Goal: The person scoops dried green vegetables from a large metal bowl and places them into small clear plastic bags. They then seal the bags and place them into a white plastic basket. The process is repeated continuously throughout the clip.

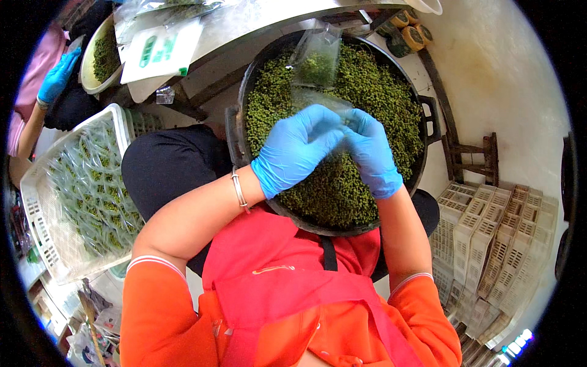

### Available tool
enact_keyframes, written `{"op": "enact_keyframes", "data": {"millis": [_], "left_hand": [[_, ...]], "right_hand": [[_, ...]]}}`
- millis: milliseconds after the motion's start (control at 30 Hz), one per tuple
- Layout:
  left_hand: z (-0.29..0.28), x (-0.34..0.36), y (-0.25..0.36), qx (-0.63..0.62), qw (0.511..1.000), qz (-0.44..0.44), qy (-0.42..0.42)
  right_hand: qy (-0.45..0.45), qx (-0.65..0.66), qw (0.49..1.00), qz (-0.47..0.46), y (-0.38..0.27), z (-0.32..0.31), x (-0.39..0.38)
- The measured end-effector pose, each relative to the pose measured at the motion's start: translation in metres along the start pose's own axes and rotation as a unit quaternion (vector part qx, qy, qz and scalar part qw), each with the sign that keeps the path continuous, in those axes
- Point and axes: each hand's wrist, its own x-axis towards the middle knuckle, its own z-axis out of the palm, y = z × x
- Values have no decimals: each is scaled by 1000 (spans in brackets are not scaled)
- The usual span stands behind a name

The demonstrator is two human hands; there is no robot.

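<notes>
A large black two-handled tub (pixel 430 127) in front of me holds small green peppercorn-like clusters (pixel 385 79). Above it my left hand (pixel 296 150) and my right hand (pixel 370 153), both in blue gloves, pinch a clear plastic bag (pixel 321 103) between them, their fingertips nearly meeting. The bag's lower part is hidden by my fingers and hard to make out. Another clear bag (pixel 318 58) with some green clusters inside lies at the tub's far side.
A white crate (pixel 43 208) of filled bags is at my left. Beyond it a co-worker's gloved hand (pixel 55 79) is near a pale bowl (pixel 88 78) of greens. Flat bags (pixel 162 49) lie on the table (pixel 226 33). Stacked white crates (pixel 489 244) stand right.
</notes>
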Motion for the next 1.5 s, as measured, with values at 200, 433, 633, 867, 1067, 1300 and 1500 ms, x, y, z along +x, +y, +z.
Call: {"op": "enact_keyframes", "data": {"millis": [200, 433, 633, 867, 1067, 1300, 1500], "left_hand": [[-49, 34, 24, 339, 901, 248, -107], [-52, 35, 7, 35, 971, -108, -211], [-42, 31, 4, -47, 971, -101, -212], [-36, 21, 16, 65, 985, -17, -157], [-30, 14, 17, 195, 971, -7, -139], [-29, 15, 12, 257, 959, -48, -105], [-73, 25, 48, 276, 949, 115, 101]], "right_hand": [[-48, -86, 994, -47, -22, -29, -7], [35, -124, 985, -117, -66, -36, -19], [-4, -254, 937, -240, -77, -11, -18], [-87, -540, 778, -310, -79, -3, -27], [-69, -574, 748, -326, -54, 0, -21], [-41, -566, 751, -337, -52, 5, -11], [30, -532, 756, -380, -62, -2, 16]]}}
